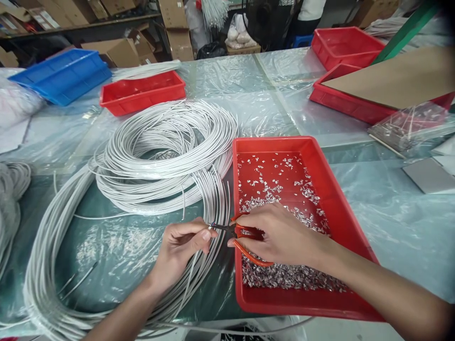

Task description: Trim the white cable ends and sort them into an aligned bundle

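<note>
My left hand (pixel 186 244) pinches the end of a white cable between thumb and forefinger, where small coloured wire ends show. My right hand (pixel 284 234) is wrapped round a pair of orange-handled pliers (pixel 252 258), their dark jaws touching the cable end at my left fingertips. Whether the jaws are fully closed is too small to tell. Under my right hand stands a red tray (pixel 337 199) scattered with small silvery scraps (pixel 284 277), heaped thickest at its near end. Large coils of white cable (pixel 167 166) lie to the left, some strands running beneath my left hand.
Behind the coils sit a shallow red tray (pixel 142 94) and blue bins (pixel 64 76). At the back right are another red tray (pixel 344 45) and one covered by cardboard (pixel 398 78). Clear plastic sheeting (pixel 227 76) covers the table. More cable (pixel 10 203) lies at the left edge.
</note>
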Action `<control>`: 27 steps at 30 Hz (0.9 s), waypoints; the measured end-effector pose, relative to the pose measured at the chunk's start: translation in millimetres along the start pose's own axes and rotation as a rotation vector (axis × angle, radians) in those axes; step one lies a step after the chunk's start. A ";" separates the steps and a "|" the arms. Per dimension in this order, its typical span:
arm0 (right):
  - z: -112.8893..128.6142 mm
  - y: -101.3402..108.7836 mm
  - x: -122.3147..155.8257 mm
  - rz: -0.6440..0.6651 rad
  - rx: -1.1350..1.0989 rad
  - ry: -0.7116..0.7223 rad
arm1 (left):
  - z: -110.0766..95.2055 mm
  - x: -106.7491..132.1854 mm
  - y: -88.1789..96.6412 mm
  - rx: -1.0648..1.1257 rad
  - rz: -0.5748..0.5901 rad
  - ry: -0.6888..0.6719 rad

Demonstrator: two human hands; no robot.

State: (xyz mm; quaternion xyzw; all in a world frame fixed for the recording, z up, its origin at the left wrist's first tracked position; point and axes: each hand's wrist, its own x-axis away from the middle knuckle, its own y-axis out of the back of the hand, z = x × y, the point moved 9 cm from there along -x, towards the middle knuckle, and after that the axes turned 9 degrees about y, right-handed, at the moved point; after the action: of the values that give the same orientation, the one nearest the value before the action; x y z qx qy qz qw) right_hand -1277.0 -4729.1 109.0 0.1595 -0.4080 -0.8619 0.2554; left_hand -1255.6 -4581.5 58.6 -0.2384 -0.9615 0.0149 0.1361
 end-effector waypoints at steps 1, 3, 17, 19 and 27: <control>0.0 -0.4 -0.2 -0.008 -0.012 -0.005 | -0.3 0.1 0.8 0.003 -0.010 -0.007; -0.1 -2.0 -0.6 -0.014 -0.038 -0.017 | -1.0 0.7 1.7 0.003 -0.024 -0.013; -3.0 -6.8 -2.0 -0.020 -0.180 -0.054 | 4.6 -1.1 0.0 0.008 0.031 0.073; -2.9 -7.2 -1.8 -0.023 -0.182 -0.050 | 4.9 -1.5 -2.6 0.029 0.046 0.085; -3.3 -6.7 -2.1 -0.022 -0.172 -0.065 | 3.3 -2.7 0.7 0.060 -0.004 0.072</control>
State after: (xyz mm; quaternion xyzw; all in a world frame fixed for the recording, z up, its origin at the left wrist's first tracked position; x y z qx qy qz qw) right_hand -1275.7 -4726.4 101.9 0.1134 -0.3386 -0.9013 0.2453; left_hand -1253.9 -4582.0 54.7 -0.2327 -0.9555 0.0350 0.1778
